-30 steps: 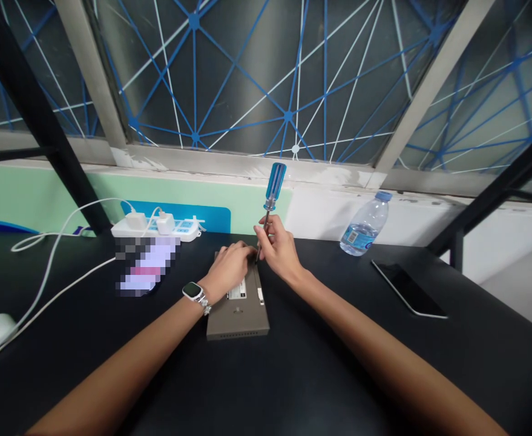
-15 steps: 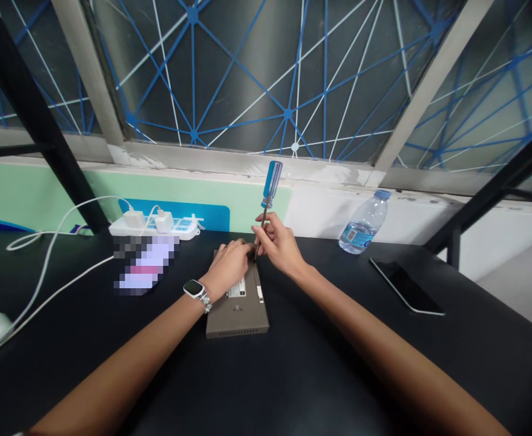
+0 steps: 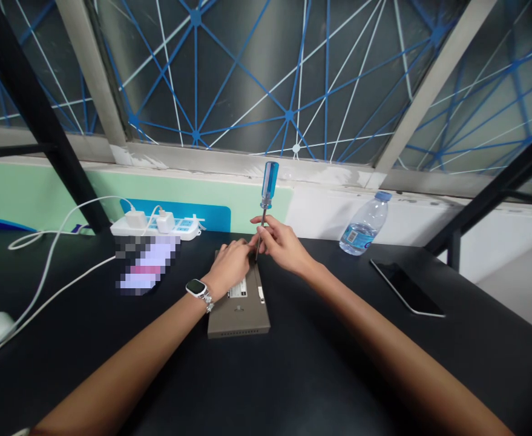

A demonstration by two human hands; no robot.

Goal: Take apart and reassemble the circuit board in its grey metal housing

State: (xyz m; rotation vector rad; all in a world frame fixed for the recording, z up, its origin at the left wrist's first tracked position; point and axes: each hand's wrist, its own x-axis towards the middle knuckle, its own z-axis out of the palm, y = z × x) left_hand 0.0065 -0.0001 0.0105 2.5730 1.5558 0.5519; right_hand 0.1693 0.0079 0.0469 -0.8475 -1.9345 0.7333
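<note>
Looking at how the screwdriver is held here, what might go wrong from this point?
The right hand pinches the screwdriver by its shaft, below the handle, so it might wobble or slip. The left hand rests on the brown box near the screwdriver's lower end; a slip could jab it.

Screwdriver (image 3: 270, 181): more upright than a second ago | right hand (image 3: 286, 245): finger extends further past shaft (image 3: 263, 217)
</note>
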